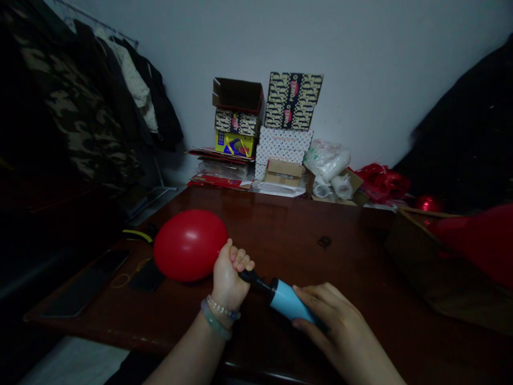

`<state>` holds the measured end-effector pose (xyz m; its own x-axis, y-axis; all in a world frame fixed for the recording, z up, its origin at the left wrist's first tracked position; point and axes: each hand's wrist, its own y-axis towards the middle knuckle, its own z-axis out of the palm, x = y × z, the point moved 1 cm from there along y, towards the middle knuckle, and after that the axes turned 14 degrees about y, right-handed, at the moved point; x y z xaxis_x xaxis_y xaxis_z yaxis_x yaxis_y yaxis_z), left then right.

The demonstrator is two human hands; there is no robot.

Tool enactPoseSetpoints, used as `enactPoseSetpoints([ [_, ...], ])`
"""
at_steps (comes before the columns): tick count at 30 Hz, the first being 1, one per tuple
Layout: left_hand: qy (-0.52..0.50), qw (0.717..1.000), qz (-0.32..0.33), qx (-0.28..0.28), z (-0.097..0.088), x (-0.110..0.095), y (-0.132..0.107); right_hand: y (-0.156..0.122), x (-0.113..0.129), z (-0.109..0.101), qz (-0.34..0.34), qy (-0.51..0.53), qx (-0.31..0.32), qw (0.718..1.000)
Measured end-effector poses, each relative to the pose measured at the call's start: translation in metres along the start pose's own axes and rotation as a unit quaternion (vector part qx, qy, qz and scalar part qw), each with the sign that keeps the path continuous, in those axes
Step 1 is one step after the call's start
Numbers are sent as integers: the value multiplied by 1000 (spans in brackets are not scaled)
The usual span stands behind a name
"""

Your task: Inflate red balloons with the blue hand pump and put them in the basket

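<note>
A red balloon (pixel 190 245), swollen and glossy, lies on its side just left of the middle. My left hand (pixel 231 270) is closed round its neck where this meets the black nozzle of a balloon pump (pixel 288 299); the join itself is hidden by my fingers. The pump has a light blue barrel that slants down to the right. Round that barrel my right hand (pixel 331 315) is wrapped, thumb below and fingers above. The pump's rear end is out of sight under the right hand.
On the dark wooden table (pixel 272 224) lie a tablet-like slab (pixel 86 283), a dark phone-like object (pixel 146 276) and a black coil (pixel 324 242). A box with red balloons (pixel 481 240) stands at right. Stacked boxes (pixel 284 144) and plastic bags (pixel 326 158) line the back; clothes (pixel 80 101) hang at left.
</note>
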<state>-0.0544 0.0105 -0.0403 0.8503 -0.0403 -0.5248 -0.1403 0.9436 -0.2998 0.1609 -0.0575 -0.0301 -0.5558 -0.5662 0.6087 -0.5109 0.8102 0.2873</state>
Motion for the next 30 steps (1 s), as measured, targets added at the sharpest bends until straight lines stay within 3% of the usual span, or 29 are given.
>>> enactPoseSetpoints([
  [5,15,1000,-2,10,0,6,-3,0,1,5,5,25,7,1000],
  [11,11,1000,-8,21,-3,-5,1,2,6,5,13,40,14,999],
  [22,-14,999,31,0,-4,-29,7,-10,-9,-25,29,46,34,998],
  [30,-6,999,36,-9,-2,-18,4,-8,-9,-17,21,-2,9,1000],
])
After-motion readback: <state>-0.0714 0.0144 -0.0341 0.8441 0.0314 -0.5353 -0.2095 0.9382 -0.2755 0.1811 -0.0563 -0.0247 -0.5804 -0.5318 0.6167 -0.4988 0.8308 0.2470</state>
